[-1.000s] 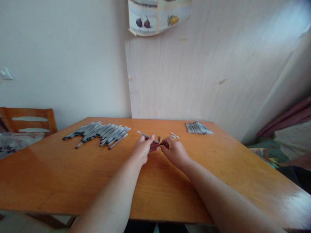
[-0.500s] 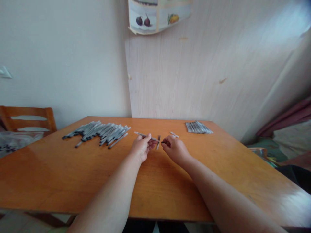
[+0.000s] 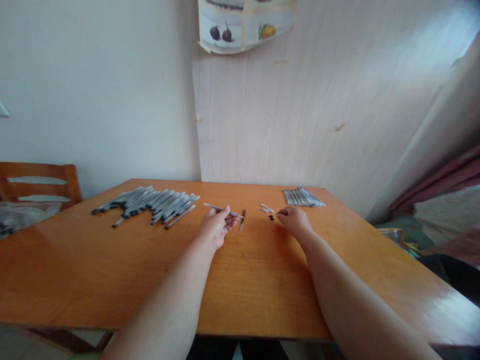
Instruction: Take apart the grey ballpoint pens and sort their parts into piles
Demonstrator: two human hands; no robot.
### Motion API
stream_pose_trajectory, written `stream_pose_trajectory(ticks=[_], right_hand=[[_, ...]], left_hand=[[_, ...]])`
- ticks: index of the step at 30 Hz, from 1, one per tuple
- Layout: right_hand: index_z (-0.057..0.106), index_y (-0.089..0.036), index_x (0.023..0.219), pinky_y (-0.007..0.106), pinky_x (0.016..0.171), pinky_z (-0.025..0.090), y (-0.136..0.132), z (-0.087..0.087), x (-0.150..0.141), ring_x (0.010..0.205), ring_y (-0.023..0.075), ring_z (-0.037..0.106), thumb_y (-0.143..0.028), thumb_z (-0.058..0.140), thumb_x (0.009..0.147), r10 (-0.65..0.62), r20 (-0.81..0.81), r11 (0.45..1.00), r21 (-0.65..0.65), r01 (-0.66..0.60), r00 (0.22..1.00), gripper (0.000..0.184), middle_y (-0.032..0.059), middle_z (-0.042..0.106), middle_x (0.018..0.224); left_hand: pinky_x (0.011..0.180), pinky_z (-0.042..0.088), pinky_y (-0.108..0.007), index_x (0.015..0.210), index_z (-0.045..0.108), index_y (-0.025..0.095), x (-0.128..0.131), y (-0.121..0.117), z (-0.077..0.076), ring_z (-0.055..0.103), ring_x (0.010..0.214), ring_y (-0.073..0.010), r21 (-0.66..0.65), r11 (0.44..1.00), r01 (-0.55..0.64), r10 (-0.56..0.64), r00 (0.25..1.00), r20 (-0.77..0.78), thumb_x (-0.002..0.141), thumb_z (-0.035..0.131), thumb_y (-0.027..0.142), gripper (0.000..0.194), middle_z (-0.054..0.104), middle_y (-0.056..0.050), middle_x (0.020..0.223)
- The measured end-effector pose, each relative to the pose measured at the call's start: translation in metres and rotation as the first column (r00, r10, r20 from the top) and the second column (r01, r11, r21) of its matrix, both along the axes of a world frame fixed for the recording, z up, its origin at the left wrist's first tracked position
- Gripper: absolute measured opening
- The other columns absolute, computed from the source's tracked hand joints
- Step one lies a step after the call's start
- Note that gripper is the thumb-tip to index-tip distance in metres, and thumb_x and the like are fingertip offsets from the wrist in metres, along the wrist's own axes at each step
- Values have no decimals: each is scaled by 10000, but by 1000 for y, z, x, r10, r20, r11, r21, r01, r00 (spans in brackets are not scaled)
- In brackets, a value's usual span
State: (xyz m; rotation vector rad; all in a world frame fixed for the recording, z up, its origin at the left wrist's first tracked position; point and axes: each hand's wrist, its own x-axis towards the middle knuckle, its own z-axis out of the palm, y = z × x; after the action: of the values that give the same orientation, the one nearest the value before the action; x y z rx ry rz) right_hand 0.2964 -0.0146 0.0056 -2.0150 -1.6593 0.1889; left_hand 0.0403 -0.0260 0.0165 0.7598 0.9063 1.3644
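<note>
My left hand [image 3: 217, 225] pinches a clear-barrelled pen [image 3: 213, 206] between thumb and fingers, its tip pointing right. Just beyond those fingertips, a short dark-and-clear pen [image 3: 242, 220] lies on the table. My right hand [image 3: 294, 220] hovers low over the tabletop with its fingers pinched together; whatever they hold, if anything, is too small to make out. Right beside its fingertips sit small black plugs [image 3: 271, 217]. A little farther back are several clear pen caps [image 3: 266, 207].
A wide pile of clear pens with black ends [image 3: 161, 205] covers the back left of the wooden table [image 3: 240, 285]. A neat row of pens [image 3: 303, 197] lies at the back right. A wooden chair [image 3: 37, 187] holding a plastic bag [image 3: 28, 212] stands at left.
My right hand has pulled away from the pen in my left hand and moved right, to beside the black plugs. The left hand keeps its pen and has shifted slightly left.
</note>
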Motion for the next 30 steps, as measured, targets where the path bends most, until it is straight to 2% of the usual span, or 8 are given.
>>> stream_pose_trajectory(ticks=[9, 14, 20, 25, 28, 30], right_hand=[[757, -252, 932, 250, 681, 431, 0, -3, -4, 884, 203, 652, -338, 576, 805, -4, 43, 993, -117, 9, 999, 237, 73, 731, 943], [756, -248, 926, 245, 641, 415, 0, -3, -5, 859, 200, 655, -325, 572, 807, -1, 60, 991, -130, 9, 998, 232, 77, 731, 937], [750, -208, 853, 245, 608, 389, 1, -7, -1, 810, 197, 642, -314, 535, 818, 62, 68, 997, -53, -58, 996, 243, 95, 727, 882], [724, -178, 804, 246, 580, 353, 2, -6, 0, 749, 186, 623, -323, 471, 859, -15, 54, 999, 46, 13, 998, 296, 104, 712, 818], [707, -182, 797, 248, 557, 324, 0, -1, -8, 703, 178, 600, -320, 446, 865, -35, 22, 993, 114, 32, 999, 302, 85, 698, 775], [697, -187, 799, 242, 562, 323, -5, 3, -19, 685, 166, 586, -323, 462, 857, 13, -17, 984, 177, -10, 1000, 277, 65, 689, 760]], left_hand=[[569, 515, -230, 840, 523, 152, 0, 0, 1, 691, 642, -157, -12, 1000, -23, 23, 1000, -20, 851, 628, 219, 126, 690, -77, 724], [577, 518, -234, 837, 525, 152, 0, 0, 0, 691, 645, -157, -12, 1000, -17, 16, 1000, -24, 836, 650, 225, 145, 689, -75, 723], [569, 516, -234, 836, 520, 152, -1, 0, 0, 690, 633, -157, -17, 1000, -16, 16, 1000, -22, 831, 658, 228, 157, 689, -77, 727], [574, 517, -238, 839, 513, 152, 0, -1, 1, 690, 634, -159, -3, 1000, -21, 21, 999, -45, 820, 673, 245, 186, 692, -82, 729], [570, 513, -230, 830, 500, 157, 2, -4, 3, 689, 635, -154, 12, 1000, -13, 14, 996, -86, 841, 642, 239, 164, 693, -74, 720], [569, 513, -229, 828, 496, 159, 3, -6, 4, 687, 635, -152, 21, 1000, -3, 5, 993, -114, 850, 627, 238, 155, 693, -73, 720]])
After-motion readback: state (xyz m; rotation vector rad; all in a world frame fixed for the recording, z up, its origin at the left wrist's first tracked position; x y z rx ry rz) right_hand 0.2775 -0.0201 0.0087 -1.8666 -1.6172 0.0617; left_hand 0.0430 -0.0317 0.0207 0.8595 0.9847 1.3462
